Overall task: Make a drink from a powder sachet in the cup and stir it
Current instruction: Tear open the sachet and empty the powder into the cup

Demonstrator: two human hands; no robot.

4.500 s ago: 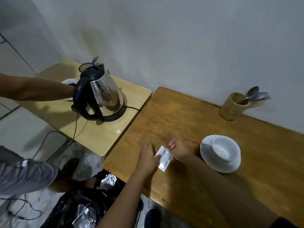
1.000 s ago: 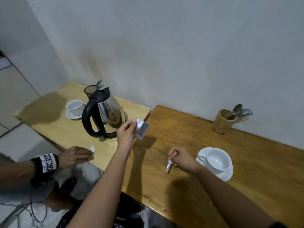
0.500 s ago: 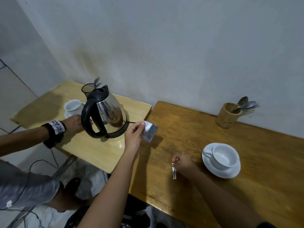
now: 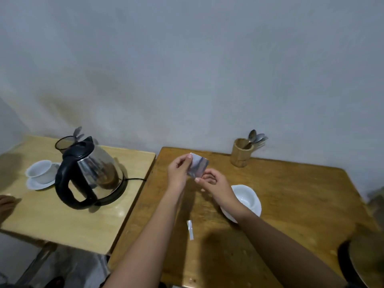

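Observation:
A silver foil sachet point(image 4: 198, 167) is held up above the brown table point(image 4: 291, 194), pinched at its left edge by my left hand point(image 4: 178, 173). My right hand point(image 4: 216, 185) has its fingertips at the sachet's lower corner. Just right of that hand a white cup point(image 4: 246, 197) stands on a white saucer point(image 4: 256, 208), partly hidden by my wrist. A torn-off foil strip point(image 4: 190, 229) lies on the table between my forearms. Spoons point(image 4: 254, 138) stand in a wooden holder point(image 4: 242, 152) at the back.
A steel kettle point(image 4: 91, 173) with a black handle sits on the lighter table point(image 4: 52, 215) at left, its cord trailing right. Behind it are a second cup on a saucer point(image 4: 41, 173) and a dark glass point(image 4: 64, 144). Another person's hand point(image 4: 7, 204) rests at the left edge.
My right hand let the torn strip drop on the table and rose to the sachet. My left hand carried the sachet rightward over the brown table. The other person's hand left the kettle.

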